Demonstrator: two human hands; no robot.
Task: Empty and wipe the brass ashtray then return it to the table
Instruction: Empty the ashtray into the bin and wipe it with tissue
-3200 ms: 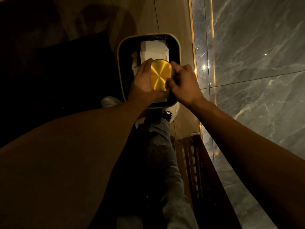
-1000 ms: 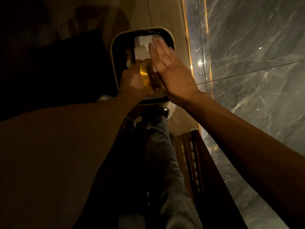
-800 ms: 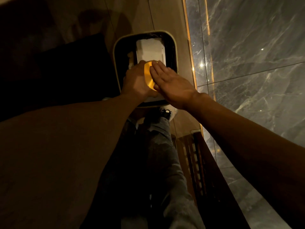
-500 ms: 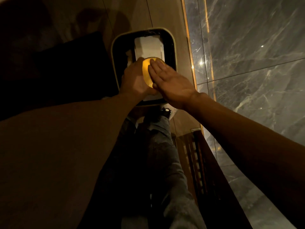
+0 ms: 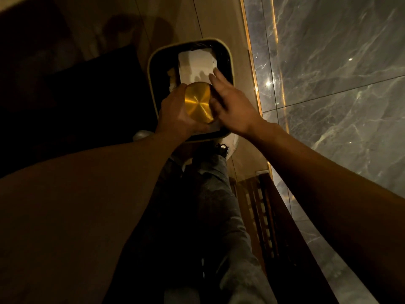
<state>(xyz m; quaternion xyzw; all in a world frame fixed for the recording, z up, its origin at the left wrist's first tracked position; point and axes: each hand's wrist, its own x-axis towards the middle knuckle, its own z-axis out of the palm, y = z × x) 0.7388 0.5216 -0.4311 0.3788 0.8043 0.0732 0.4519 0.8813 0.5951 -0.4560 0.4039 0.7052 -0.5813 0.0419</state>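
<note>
The round brass ashtray [image 5: 199, 102] is held upside down over a dark waste bin [image 5: 229, 62], its shiny flat underside facing me. My left hand [image 5: 175, 113] grips it from the left side. My right hand [image 5: 232, 102] is open with fingers spread, just right of the ashtray, its palm edge at the ashtray's rim. White paper [image 5: 196, 65] lies inside the bin below the ashtray.
The bin with its pale rim stands on a wooden floor. A grey marble wall [image 5: 339, 84] runs along the right. A dark slatted wooden piece of furniture [image 5: 269, 216] is at lower right. My legs in grey trousers and a white shoe [image 5: 230, 143] are below the bin.
My right hand, which lay flat on the ashtray's underside half a second ago, has lifted off to the right, uncovering the brass base. The left hand keeps its grip.
</note>
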